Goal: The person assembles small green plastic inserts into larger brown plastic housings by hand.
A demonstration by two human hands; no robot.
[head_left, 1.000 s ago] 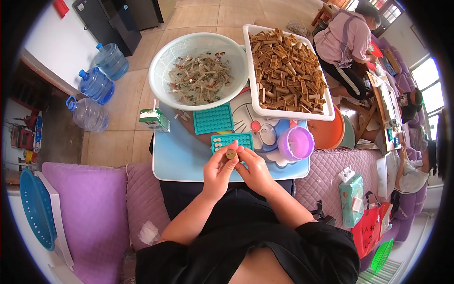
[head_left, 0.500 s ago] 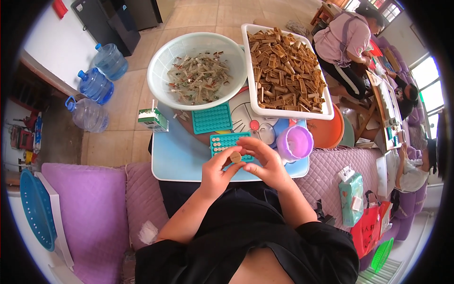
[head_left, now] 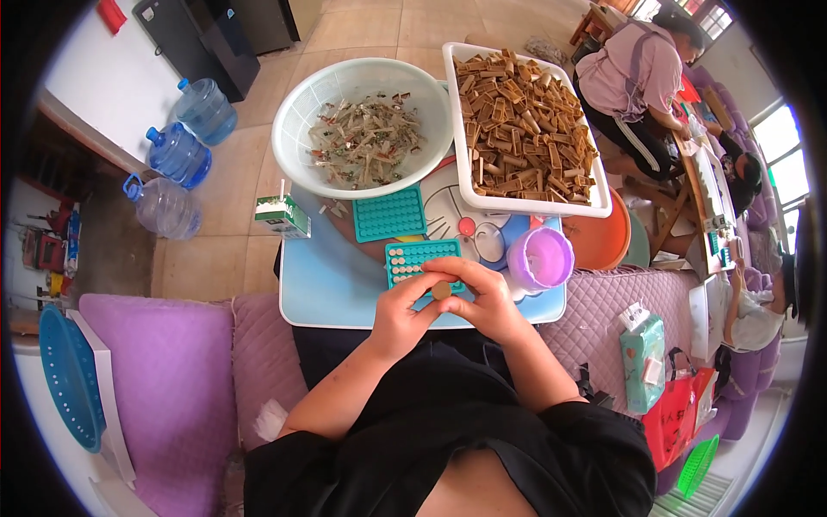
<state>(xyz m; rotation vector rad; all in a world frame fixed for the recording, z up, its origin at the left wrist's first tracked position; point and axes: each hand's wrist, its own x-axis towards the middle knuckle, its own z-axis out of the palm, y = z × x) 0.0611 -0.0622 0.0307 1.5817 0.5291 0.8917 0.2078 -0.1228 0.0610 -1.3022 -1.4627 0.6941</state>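
bright, soft daylight comes from the paned window (head_left: 786, 159) at the right, its glass blown out to white; the doorway (head_left: 116, 228) at the left sinks into shadow. fisheye distortion bends straight edges near the black rim.

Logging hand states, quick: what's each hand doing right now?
Left hand: closed on a small brown round-ended piece.
Right hand: closed around the same piece, exact contact partly hidden.
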